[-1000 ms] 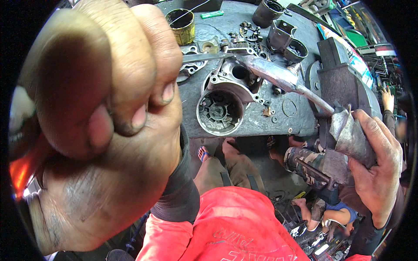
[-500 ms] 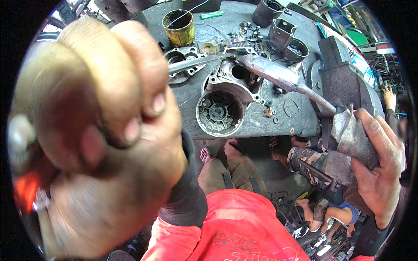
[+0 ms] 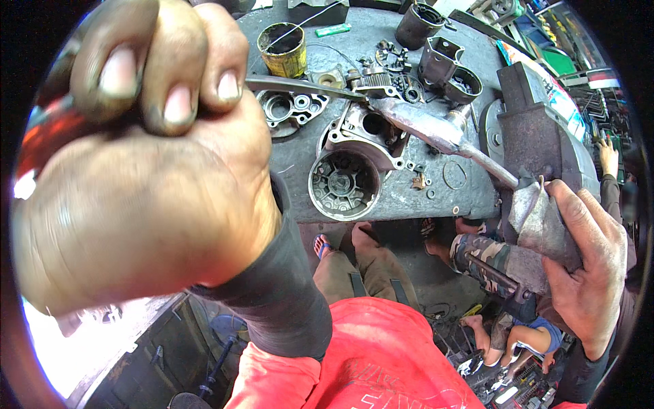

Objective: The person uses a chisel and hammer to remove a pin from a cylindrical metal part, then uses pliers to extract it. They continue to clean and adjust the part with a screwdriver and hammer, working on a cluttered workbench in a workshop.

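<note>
Large in the upper left, my left hand [image 3: 170, 129] is closed in a fist around a thin, dark grey metal bar [image 3: 300, 86], which looks like a file or scraper. The fist hides its near end. The bar's tip meets the far end of a silvery, elongated metal part [image 3: 422, 124] with a narrower stem. At the right, my right hand [image 3: 589, 266] grips this stem through a folded grey cloth-like piece [image 3: 541, 211]. The part is held over the bench, above an engine casing [image 3: 344, 184] with a round opening facing me.
On the dark workbench [image 3: 470, 201] stand a yellow can [image 3: 283, 51] and dark metal cups [image 3: 417, 26]. Gears [image 3: 378, 80], a flat cover [image 3: 289, 109] and small rings lie around the casing. A heavy vise [image 3: 545, 136] rises at the right. Other people's legs [image 3: 490, 255] show below the bench.
My left fist has risen and tilted, so more of its forearm shows. The bar has changed angle, its tip still at the part's end. My right hand and the part have shifted slightly left.
</note>
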The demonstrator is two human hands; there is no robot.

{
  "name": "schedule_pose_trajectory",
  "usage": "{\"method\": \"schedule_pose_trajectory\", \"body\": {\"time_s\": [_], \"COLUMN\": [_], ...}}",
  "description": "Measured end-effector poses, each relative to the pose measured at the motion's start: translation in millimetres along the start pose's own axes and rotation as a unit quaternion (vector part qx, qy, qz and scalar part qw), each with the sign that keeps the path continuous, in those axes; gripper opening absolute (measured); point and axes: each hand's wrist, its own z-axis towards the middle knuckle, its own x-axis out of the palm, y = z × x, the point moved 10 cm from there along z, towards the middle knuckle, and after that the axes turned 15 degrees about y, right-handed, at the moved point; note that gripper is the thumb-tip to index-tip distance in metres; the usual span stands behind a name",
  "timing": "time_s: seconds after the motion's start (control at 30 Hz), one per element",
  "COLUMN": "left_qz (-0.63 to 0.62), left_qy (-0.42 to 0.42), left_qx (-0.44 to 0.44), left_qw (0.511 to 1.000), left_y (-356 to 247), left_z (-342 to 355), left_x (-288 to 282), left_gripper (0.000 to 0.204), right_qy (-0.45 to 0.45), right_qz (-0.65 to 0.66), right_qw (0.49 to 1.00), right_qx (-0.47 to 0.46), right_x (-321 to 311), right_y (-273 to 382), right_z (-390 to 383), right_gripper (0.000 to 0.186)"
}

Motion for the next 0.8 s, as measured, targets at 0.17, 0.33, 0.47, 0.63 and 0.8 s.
{"method": "schedule_pose_trajectory", "body": {"time_s": [0.17,0.33,0.47,0.63,0.8], "left_qz": [0.031,-0.033,-0.033,0.034,0.106], "left_qy": [0.026,0.116,0.105,0.100,0.125], "left_qx": [-0.033,-0.053,-0.039,0.011,0.023], "left_qw": [0.999,0.991,0.993,0.994,0.986], "left_y": [5,12,10,3,-1], "left_z": [13,18,4,-17,-19], "left_x": [4,20,24,33,38], "left_gripper": [0.037,0.030,0.029,0.033,0.034], "right_qy": [-0.028,-0.012,0.061,0.020,0.055], "right_qz": [0.043,0.039,0.065,-0.044,0.021], "right_qw": [0.998,0.999,0.995,0.998,0.997], "right_qx": [-0.048,-0.029,0.048,0.028,0.041], "right_x": [-3,-3,12,6,10], "right_y": [7,4,-13,-4,-13], "right_z": [9,7,-1,-9,-6], "right_gripper": [0.079,0.079,0.087,0.086,0.087]}}
